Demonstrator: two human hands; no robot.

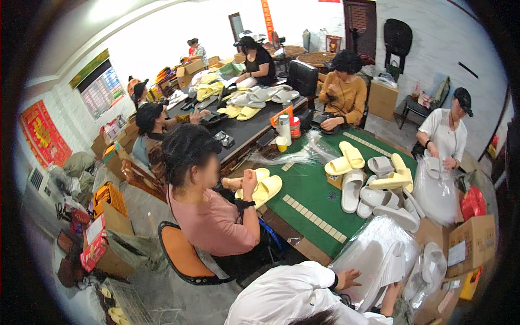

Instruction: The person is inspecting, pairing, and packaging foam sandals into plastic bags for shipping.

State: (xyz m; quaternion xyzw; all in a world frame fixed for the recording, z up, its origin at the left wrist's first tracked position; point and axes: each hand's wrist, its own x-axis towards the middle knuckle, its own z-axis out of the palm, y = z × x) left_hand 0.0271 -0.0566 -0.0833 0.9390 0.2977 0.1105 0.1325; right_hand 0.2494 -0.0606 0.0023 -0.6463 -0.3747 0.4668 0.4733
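Neither my left hand nor my right hand shows in the head view. Closest to me, at the lower edge, a person in a white shirt [276,295] bends over a clear plastic bag [379,238]. One hand of theirs [348,278] lies spread by the bag. Their other hand is partly hidden beside a grey slipper [392,265]. Beyond them, on a green table [298,211], lie several grey slippers [353,189] and pale yellow slippers [352,156]. Left of the table sits a person in a pink top [211,219], hands raised near yellow slippers [268,189].
At right, a standing person [447,132] holds a grey slipper over plastic bags. Cardboard boxes [471,244] stand at the lower right. An orange chair [189,252] is at left. More people sit round a dark table [249,130] piled with slippers. A white bottle [285,127] stands between.
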